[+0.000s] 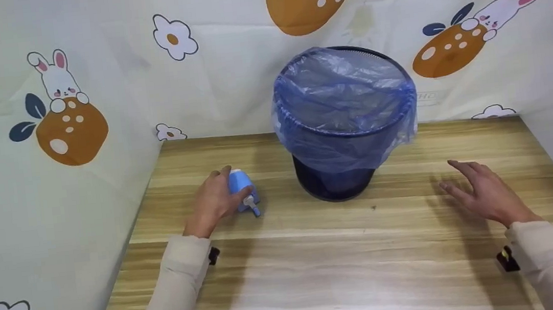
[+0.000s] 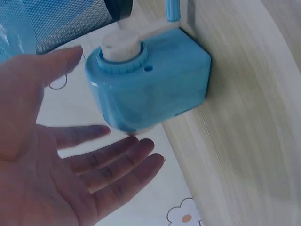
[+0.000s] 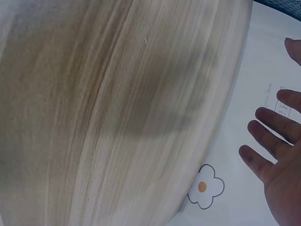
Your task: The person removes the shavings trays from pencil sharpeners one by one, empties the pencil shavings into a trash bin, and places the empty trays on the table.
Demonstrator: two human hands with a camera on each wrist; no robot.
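Observation:
A blue hand-crank pencil sharpener (image 1: 240, 181) stands on the table, left of the mesh bin. In the left wrist view the sharpener (image 2: 155, 80) shows a white round knob on one face and a blue crank handle (image 2: 173, 10) beyond it. My left hand (image 1: 217, 199) is right beside the sharpener, thumb on one side and fingers on the other. Seen from the left wrist, the left hand (image 2: 56, 155) has its fingers spread, fingertips close to the blue body. Over the right part of the table, my right hand (image 1: 491, 196) holds nothing, its fingers extended and apart.
A dark mesh waste bin (image 1: 336, 184) lined with a translucent blue bag (image 1: 342, 96) stands at the back middle of the wooden table (image 1: 319, 263). Light cloth walls (image 1: 228, 88) printed with rabbits and flowers enclose the table at the back and both sides.

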